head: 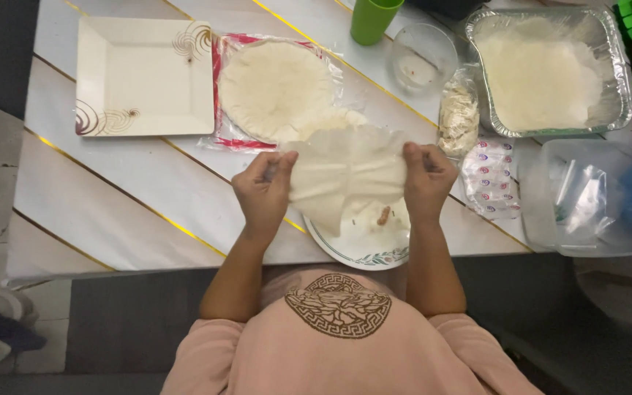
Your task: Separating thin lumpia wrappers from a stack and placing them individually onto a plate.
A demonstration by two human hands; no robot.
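Both hands up over the table's near edge; my left hand (265, 192) pinches the left margin of a thin flatbread (345, 172), fingers curled shut on it, thumb on top; my right hand (426, 179) pinches the right margin the same way, fingers closed tight; nothing else in either grip.

Flatbread hangs between the two grips as a slack sheet; long axis runs left to right from one hand to the other; its top edge is rumpled and its lower part droops to a point toward me; it appears to be splitting into two layers, though I cannot tell for certain.

Directly beneath the grips: a round plate (363, 252) with a floral rim, part overhanging the table (148, 197) edge; a small brown scrap (383, 215) lies on it.

Beyond the left hand: a stack of flatbreads (276, 88) on an open plastic wrapper; further left, a square plate (144, 77).

Beyond the right hand: a clear bowl (423, 58), a green cup (374, 18), a foil tray (550, 69); just right of the grip, a small bag (459, 113) and sachets (490, 175); further right, a clear tub (587, 197).

Open room: bare tabletop left of my left hand; right side is crowded.
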